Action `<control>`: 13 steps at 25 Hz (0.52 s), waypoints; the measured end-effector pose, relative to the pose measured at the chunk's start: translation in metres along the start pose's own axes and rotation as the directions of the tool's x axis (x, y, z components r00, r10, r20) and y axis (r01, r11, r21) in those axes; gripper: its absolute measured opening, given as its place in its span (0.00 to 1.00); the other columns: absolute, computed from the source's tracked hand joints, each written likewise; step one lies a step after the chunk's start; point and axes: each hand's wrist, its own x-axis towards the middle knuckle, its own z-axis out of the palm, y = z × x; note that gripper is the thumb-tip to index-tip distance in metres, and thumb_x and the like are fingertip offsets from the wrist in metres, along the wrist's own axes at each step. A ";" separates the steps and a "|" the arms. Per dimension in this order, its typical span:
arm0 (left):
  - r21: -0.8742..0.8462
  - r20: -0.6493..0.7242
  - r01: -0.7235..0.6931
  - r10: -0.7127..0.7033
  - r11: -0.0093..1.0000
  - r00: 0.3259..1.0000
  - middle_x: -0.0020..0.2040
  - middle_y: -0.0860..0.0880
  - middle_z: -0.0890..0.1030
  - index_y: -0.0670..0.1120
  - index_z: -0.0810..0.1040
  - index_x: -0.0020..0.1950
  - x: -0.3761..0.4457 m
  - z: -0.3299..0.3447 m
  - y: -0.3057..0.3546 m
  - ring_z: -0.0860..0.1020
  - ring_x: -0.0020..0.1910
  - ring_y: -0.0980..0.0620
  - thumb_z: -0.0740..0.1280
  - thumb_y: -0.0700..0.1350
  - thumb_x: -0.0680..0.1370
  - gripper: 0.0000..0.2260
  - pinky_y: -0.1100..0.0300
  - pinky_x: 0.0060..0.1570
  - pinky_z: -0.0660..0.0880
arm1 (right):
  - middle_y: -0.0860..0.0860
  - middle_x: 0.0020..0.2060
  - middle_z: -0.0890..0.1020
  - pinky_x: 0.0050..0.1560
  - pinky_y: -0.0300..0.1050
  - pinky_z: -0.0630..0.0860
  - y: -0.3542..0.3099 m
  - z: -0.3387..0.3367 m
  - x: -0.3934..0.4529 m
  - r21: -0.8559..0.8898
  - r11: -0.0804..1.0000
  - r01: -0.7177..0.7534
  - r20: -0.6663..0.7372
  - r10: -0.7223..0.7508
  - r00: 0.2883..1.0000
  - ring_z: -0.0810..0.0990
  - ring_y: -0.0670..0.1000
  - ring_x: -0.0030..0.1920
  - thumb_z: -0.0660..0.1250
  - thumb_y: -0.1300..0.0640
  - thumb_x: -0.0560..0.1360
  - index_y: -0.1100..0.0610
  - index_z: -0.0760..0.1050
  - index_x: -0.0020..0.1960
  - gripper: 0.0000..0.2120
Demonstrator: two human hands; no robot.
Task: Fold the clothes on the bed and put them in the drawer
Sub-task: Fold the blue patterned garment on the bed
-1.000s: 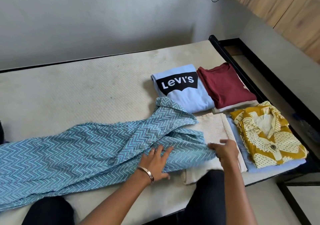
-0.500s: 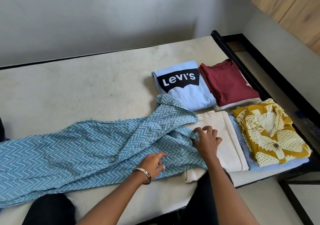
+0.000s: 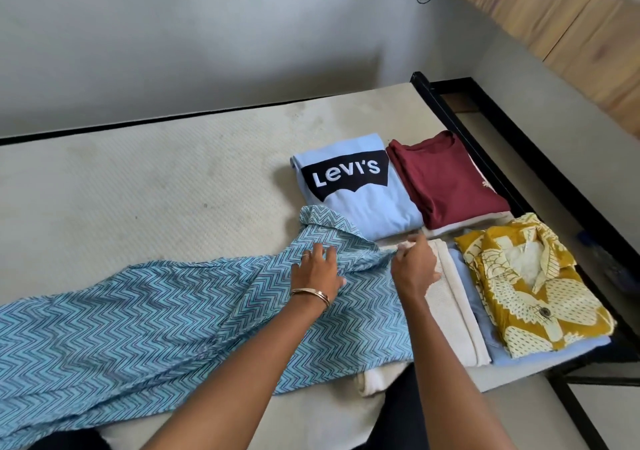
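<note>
Clothes: one garment in work, the chevron shirt (image 3: 145, 314), blue zigzag print, spread unfolded across the near half of the bed (image 3: 138, 186), its collar end toward the folded piles and its tail running off the left edge of view.

Left hand (image 3: 317, 273): flat on the shirt just below the collar, fingers straight and spread, palm down, gripping nothing; judged to be pressing or smoothing the cloth. A ring and a bangle show on it.

Right hand (image 3: 414, 264): at the shirt's right edge, where it meets the cream piece (image 3: 453, 307). Fingertips drawn together at a bit of fabric; it looks like a pinch on the shirt's hem or sleeve edge, but whether the pinched cloth is shirt or cream piece cannot be told for certain.

Outward, right side of bed, already folded:
- Levi's tee (image 3: 353, 186), light blue, far row.
- maroon top (image 3: 446, 179) beside it, on a pale garment showing only an edge.
- cream piece, near row, partly under the shirt.
- yellow shirt (image 3: 533, 293), stacked on a light blue garment.

Progress, judged: most folding is done, with several pieces folded and one shirt not yet folded. No drawer identifiable in view; wood-fronted cabinets (image 3: 554, 13) at upper right. All of the putting away is left.
</note>
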 end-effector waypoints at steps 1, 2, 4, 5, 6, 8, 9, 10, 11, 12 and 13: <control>0.046 0.033 0.001 -0.002 0.999 0.999 0.71 0.45 0.65 0.47 0.63 0.72 0.005 0.003 0.004 0.67 0.68 0.42 0.67 0.53 0.77 0.26 0.43 0.61 0.70 | 0.57 0.51 0.81 0.57 0.62 0.69 0.009 0.004 -0.006 0.065 0.998 -0.007 -0.001 0.007 1.000 0.77 0.62 0.56 0.63 0.59 0.79 0.56 0.71 0.60 0.10; 0.100 0.034 -0.018 0.015 0.995 0.999 0.70 0.45 0.67 0.47 0.65 0.71 0.010 0.007 0.006 0.68 0.68 0.42 0.65 0.50 0.78 0.23 0.43 0.62 0.68 | 0.57 0.50 0.81 0.55 0.61 0.72 0.019 0.006 -0.014 0.125 0.992 -0.009 0.008 0.008 1.000 0.77 0.61 0.54 0.63 0.60 0.78 0.56 0.70 0.61 0.11; 0.211 -0.035 -0.073 0.082 0.975 0.996 0.63 0.45 0.75 0.46 0.72 0.65 0.018 0.010 0.008 0.74 0.62 0.42 0.62 0.45 0.80 0.14 0.44 0.60 0.70 | 0.55 0.48 0.80 0.52 0.59 0.74 0.039 0.004 -0.030 0.172 0.985 0.009 0.007 -0.011 1.000 0.78 0.59 0.51 0.65 0.64 0.76 0.57 0.71 0.60 0.13; 0.225 -0.076 -0.078 0.097 0.971 0.992 0.58 0.45 0.79 0.45 0.76 0.61 0.022 0.009 0.007 0.78 0.57 0.42 0.60 0.44 0.80 0.11 0.46 0.57 0.73 | 0.54 0.46 0.80 0.50 0.56 0.74 0.048 0.001 -0.035 0.158 0.987 0.017 -0.010 -0.016 1.000 0.77 0.57 0.50 0.67 0.65 0.75 0.58 0.72 0.58 0.12; 0.186 -0.118 -0.064 0.086 0.980 0.989 0.53 0.45 0.82 0.45 0.78 0.57 0.025 0.005 0.007 0.80 0.53 0.42 0.59 0.44 0.81 0.10 0.48 0.52 0.76 | 0.52 0.44 0.80 0.47 0.53 0.73 0.055 -0.003 -0.039 0.148 0.989 0.014 -0.029 -0.010 1.000 0.77 0.55 0.47 0.69 0.62 0.75 0.58 0.74 0.54 0.09; -0.059 -0.224 -0.005 -0.009 0.998 0.975 0.46 0.42 0.83 0.42 0.81 0.52 0.031 -0.009 0.005 0.81 0.46 0.41 0.58 0.45 0.81 0.12 0.51 0.43 0.77 | 0.51 0.35 0.81 0.38 0.48 0.70 0.056 -0.009 -0.041 0.177 0.984 0.020 0.043 -0.028 0.999 0.79 0.54 0.38 0.71 0.53 0.77 0.59 0.77 0.44 0.09; -0.257 -0.270 0.014 -0.086 0.966 0.959 0.45 0.40 0.83 0.41 0.81 0.50 0.032 -0.017 0.004 0.80 0.44 0.40 0.60 0.45 0.80 0.12 0.52 0.41 0.76 | 0.50 0.32 0.82 0.36 0.47 0.71 0.052 -0.008 -0.039 0.189 0.981 0.049 0.176 -0.083 0.981 0.79 0.51 0.34 0.69 0.51 0.78 0.58 0.78 0.40 0.12; -0.451 -0.304 0.008 -0.163 0.893 0.939 0.43 0.38 0.83 0.41 0.81 0.48 0.031 -0.025 0.002 0.80 0.43 0.39 0.62 0.45 0.78 0.11 0.53 0.40 0.74 | 0.49 0.30 0.82 0.35 0.46 0.73 0.045 -0.006 -0.038 0.212 0.974 0.077 0.345 -0.148 0.927 0.79 0.48 0.30 0.66 0.52 0.80 0.56 0.79 0.38 0.14; -0.598 -0.334 -0.026 -0.220 0.801 0.916 0.42 0.38 0.83 0.41 0.82 0.47 0.029 -0.032 0.000 0.79 0.42 0.40 0.63 0.45 0.77 0.10 0.56 0.39 0.71 | 0.50 0.30 0.83 0.35 0.46 0.75 0.038 -0.003 -0.035 0.246 0.965 0.092 0.480 -0.204 0.853 0.78 0.45 0.27 0.64 0.56 0.81 0.55 0.81 0.40 0.13; -0.682 -0.362 -0.072 -0.250 0.728 0.898 0.40 0.39 0.83 0.40 0.82 0.47 0.026 -0.039 -0.002 0.79 0.40 0.42 0.64 0.45 0.76 0.10 0.59 0.37 0.68 | 0.49 0.33 0.84 0.34 0.45 0.76 0.029 0.000 -0.032 0.302 0.949 0.087 0.545 -0.247 0.801 0.78 0.43 0.26 0.62 0.63 0.80 0.55 0.82 0.45 0.12; -0.721 -0.387 -0.115 -0.259 0.684 0.885 0.37 0.41 0.82 0.40 0.82 0.46 0.023 -0.047 -0.004 0.77 0.37 0.44 0.65 0.45 0.76 0.09 0.60 0.35 0.66 | 0.49 0.38 0.85 0.32 0.42 0.75 0.022 0.004 -0.027 0.385 0.920 0.070 0.544 -0.287 0.788 0.78 0.41 0.29 0.59 0.70 0.78 0.57 0.81 0.54 0.16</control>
